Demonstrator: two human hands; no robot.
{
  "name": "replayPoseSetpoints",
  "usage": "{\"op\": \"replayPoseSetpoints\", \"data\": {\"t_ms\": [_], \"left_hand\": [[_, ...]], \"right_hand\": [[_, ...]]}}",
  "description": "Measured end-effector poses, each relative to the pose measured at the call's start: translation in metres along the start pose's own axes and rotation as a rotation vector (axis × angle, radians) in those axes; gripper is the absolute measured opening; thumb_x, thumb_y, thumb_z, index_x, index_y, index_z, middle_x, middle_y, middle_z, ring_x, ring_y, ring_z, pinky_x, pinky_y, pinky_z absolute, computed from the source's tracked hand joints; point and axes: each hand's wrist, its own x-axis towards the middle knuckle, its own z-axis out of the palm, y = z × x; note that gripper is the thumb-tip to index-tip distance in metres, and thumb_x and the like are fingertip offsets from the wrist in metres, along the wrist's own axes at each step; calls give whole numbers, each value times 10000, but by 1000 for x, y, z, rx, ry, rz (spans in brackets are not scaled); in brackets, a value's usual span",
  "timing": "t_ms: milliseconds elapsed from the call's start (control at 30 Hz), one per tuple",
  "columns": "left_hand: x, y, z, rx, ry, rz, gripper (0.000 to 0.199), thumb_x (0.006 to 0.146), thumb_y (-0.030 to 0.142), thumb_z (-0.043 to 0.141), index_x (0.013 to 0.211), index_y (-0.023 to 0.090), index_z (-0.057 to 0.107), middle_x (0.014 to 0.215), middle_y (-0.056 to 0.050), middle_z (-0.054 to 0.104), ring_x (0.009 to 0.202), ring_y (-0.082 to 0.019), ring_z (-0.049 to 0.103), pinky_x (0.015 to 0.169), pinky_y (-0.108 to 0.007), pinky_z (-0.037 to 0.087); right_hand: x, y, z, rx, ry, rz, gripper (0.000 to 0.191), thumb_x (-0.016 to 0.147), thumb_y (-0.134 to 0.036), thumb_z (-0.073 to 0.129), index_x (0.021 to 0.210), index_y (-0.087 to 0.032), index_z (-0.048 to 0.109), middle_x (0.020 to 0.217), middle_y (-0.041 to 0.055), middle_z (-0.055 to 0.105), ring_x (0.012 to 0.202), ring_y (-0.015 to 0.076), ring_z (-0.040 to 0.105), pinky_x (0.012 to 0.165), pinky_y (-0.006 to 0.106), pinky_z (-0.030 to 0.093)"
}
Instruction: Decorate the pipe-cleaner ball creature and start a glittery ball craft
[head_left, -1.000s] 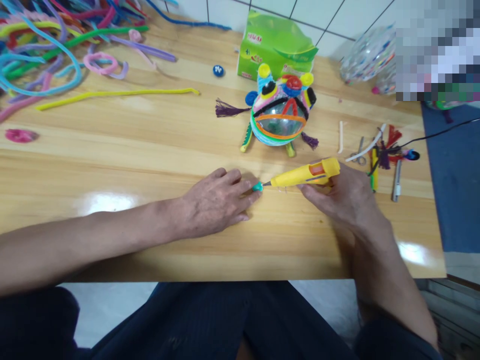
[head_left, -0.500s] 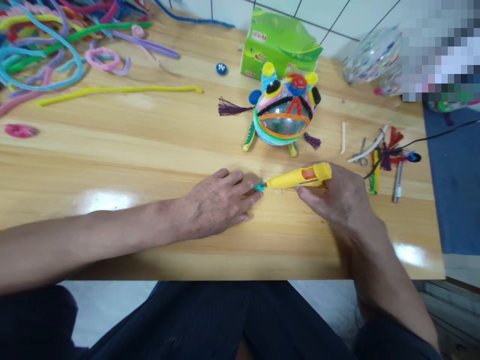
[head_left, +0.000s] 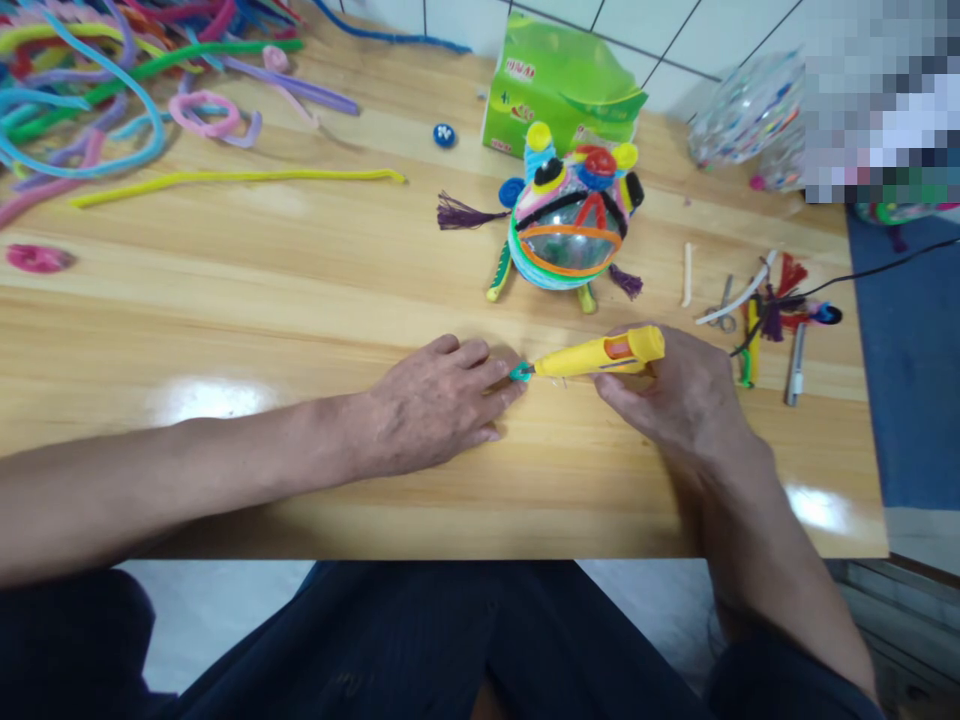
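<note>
My right hand (head_left: pixel 686 400) is wrapped round a yellow hot glue gun (head_left: pixel 596 354), its nozzle pointing left. The nozzle tip meets a small teal piece (head_left: pixel 520 372), perhaps a coil of pipe cleaner, though it is too small to be sure. My left hand (head_left: pixel 442 405) rests on the table with its fingertips holding that piece in place. Thin glue strands lie on the wood under the nozzle. Beyond both hands stands a decorated animal figure (head_left: pixel 574 235) with a clear round body, coloured pipe-cleaner trim and purple tassels.
Many pipe cleaners (head_left: pixel 135 75) are heaped at the back left, a yellow one (head_left: pixel 240 178) apart from them. A green tissue pack (head_left: pixel 559 90) leans by the tiled wall. Scissors (head_left: pixel 724 310), tassels (head_left: pixel 787 275) and a craft knife (head_left: pixel 796 365) lie right, near a black cord (head_left: pixel 885 268).
Hardly anything differs. Both hands, the glue gun and the teal piece keep their places, with only a very slight shift of the whole view.
</note>
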Motion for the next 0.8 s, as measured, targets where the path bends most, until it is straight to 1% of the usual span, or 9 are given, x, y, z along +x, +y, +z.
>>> {"op": "replayPoseSetpoints", "data": {"t_ms": [133, 300, 500, 667, 800], "left_hand": [[1, 0, -1, 3, -13, -2, 424, 1137, 471, 548, 1468, 235, 668, 1448, -95, 696, 1224, -274, 614, 931, -406, 479], [2, 0, -2, -6, -46, -10, 422, 1132, 470, 560, 1472, 244, 665, 1494, -93, 676, 1256, -276, 611, 948, -406, 484], [2, 0, -3, 6, -41, 0, 446, 1135, 490, 549, 1481, 235, 669, 1485, -100, 680, 1264, -291, 611, 947, -418, 482], [2, 1, -4, 10, -72, -6, 449, 1134, 496, 547, 1480, 239, 672, 1525, -94, 659, 1275, -295, 606, 967, -426, 485], [2, 1, -3, 6, -50, -2, 454, 1126, 492, 569, 1484, 233, 668, 1517, -100, 662, 1265, -298, 608, 960, -426, 490]], "right_hand": [[1, -2, -1, -34, 7, -25, 270, 843, -395, 678, 1047, -220, 710, 842, 72, 794, 784, 296, 747, 692, 382, 551], [2, -6, -4, -95, -14, -12, 248, 828, -368, 665, 1029, -229, 709, 825, 68, 790, 787, 299, 746, 686, 378, 533], [4, -10, -6, -95, -39, 59, 292, 840, -424, 712, 1061, -234, 708, 866, 81, 794, 814, 304, 747, 682, 375, 514], [5, -12, -5, -119, -72, 89, 250, 841, -379, 664, 1042, -232, 696, 866, 88, 792, 840, 317, 752, 704, 379, 524], [5, -12, -5, -161, -97, 89, 257, 821, -353, 669, 1047, -231, 686, 872, 83, 794, 824, 314, 748, 689, 371, 525]]}}
